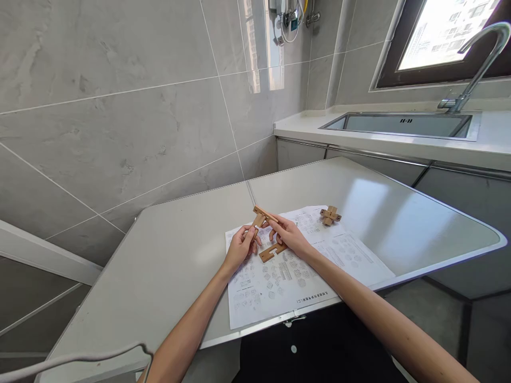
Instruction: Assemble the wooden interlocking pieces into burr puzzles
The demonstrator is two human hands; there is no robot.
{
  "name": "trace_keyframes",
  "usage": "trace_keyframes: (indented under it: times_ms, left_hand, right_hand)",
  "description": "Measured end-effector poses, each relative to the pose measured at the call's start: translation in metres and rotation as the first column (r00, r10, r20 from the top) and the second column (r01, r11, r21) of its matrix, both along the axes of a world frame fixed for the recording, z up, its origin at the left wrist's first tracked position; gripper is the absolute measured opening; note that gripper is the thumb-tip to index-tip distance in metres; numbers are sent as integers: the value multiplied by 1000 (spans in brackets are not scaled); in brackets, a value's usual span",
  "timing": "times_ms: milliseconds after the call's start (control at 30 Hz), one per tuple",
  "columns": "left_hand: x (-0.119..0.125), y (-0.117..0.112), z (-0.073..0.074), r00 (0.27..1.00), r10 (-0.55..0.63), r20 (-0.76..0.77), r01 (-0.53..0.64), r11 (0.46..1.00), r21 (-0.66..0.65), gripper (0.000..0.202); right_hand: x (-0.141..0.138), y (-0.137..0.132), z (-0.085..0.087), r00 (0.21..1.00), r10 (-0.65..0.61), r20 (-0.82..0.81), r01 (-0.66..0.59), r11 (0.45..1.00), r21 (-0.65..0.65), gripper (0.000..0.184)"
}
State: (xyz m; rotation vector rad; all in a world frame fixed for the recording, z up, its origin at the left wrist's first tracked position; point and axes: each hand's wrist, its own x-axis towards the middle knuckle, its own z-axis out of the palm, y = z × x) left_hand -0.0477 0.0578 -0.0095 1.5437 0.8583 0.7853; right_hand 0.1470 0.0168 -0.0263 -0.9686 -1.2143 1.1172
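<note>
My left hand and my right hand come together above the middle of the worktop, nearer its front edge than the tiled wall along its far edge. Between them I have the wooden pieces, meeting at an angle: my left fingers are closed narrowly round the lower end, and my right fingers pinch the bar at the top; how tightly the pieces fit, I cannot tell. Just below, a slotted wooden piece lies flat on the printed paper, its right end close under my right hand; whether I touch it, I cannot tell. The paper reaches the worktop's front edge. Off toward the right corner, well apart from my hands, a cross-shaped wooden block sits at the paper's far edge, its short arms sticking out
</note>
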Motion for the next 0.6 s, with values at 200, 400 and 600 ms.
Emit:
trace_keyframes:
  times_ms: [200, 400, 600]
  left_hand:
    - [0, 0, -2, 1000, -18, -13, 18, 1000, 19, 40]
    - [0, 0, -3, 1000, -22, -16, 22, 1000, 13, 42]
    - [0, -1, -3, 1000, -18, -13, 18, 1000, 9, 42]
  right_hand:
    - [0, -4, 1, 994, -44, 99, 46, 999, -14, 59]
    - [1, -6, 3, 981, -75, 180, 70, 997, 29, 58]
    - [1, -5, 2, 974, -81, 209, 76, 997, 33, 57]
